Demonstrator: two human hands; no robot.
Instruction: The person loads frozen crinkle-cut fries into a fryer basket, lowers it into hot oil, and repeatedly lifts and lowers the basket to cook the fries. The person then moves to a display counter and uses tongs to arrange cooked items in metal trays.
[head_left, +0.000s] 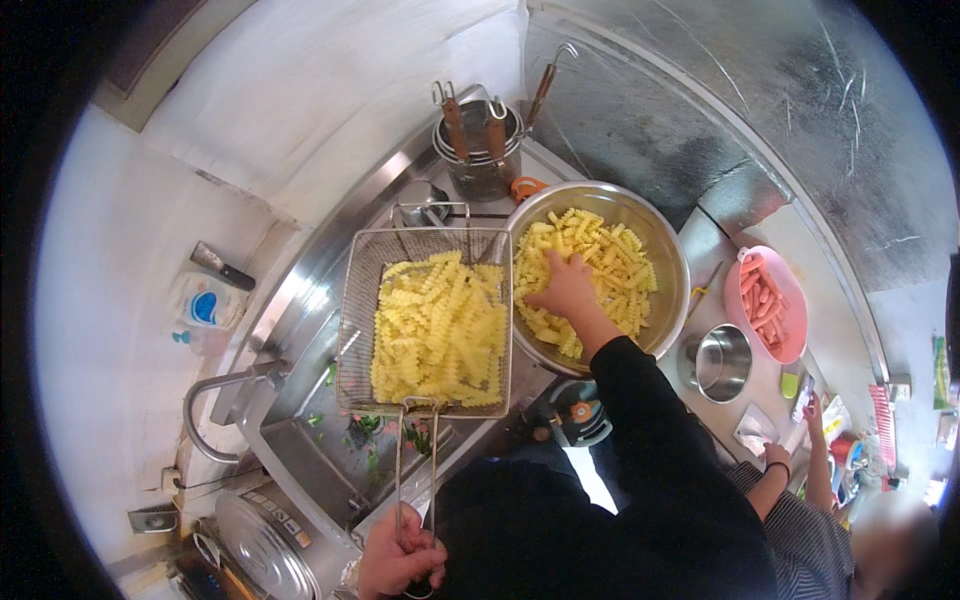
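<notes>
My left hand (406, 556) is closed around the long wire handle of a metal mesh fry basket (347, 322). Pale crinkle-cut fries (442, 337) fill much of this basket, which is over the sink's edge. To its right, a wide stainless steel bowl (670, 289) contains more crinkle-cut fries (622, 277). My right hand (566, 285) reaches into the bowl, palm down and fingers spread on top of the fries. Its fingertips touch them; no fry shows in its grasp.
Green scraps lie in the steel sink (300, 457), beside a curved faucet (196, 420). Behind stands a pot (480, 176) with wood-handled strainers. At right are a pink basin (795, 315) of sausages, a steel pot (724, 364), a knife (705, 289) and another person's hands (777, 454).
</notes>
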